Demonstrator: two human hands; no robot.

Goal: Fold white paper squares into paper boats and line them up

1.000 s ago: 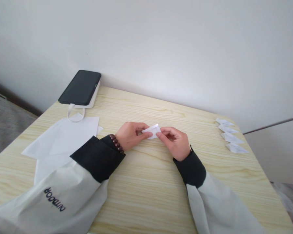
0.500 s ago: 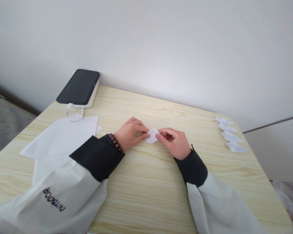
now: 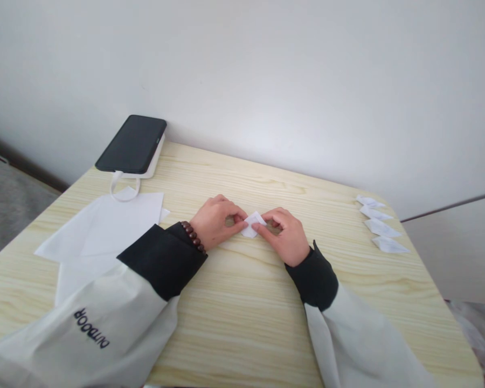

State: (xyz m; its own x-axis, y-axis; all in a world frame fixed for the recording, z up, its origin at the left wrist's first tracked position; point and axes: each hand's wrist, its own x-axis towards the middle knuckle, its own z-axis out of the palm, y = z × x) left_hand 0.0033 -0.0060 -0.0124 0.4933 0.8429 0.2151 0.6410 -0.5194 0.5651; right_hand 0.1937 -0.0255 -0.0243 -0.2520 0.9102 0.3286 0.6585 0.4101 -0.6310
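A small folded white paper (image 3: 249,230), roughly diamond-shaped, is held between my two hands just above or on the wooden table (image 3: 242,307). My left hand (image 3: 217,221), with a dark bead bracelet at the wrist, pinches its left corner between thumb and fingers. From the other side my right hand (image 3: 286,235) grips the right corner, its thumb lying over the paper's face. The fingertips hide parts of the paper's edges.
Loose white paper sheets (image 3: 105,226) lie at the left. Behind them a black tablet (image 3: 133,143) rests on a white box with a white loop (image 3: 124,198). Several folded paper pieces (image 3: 382,226) line the right edge. A wall (image 3: 267,81) borders the far side.
My right thumb has slid left, further across the folded paper, and the right wrist has shifted slightly left. The left hand keeps its pinch almost unmoved.
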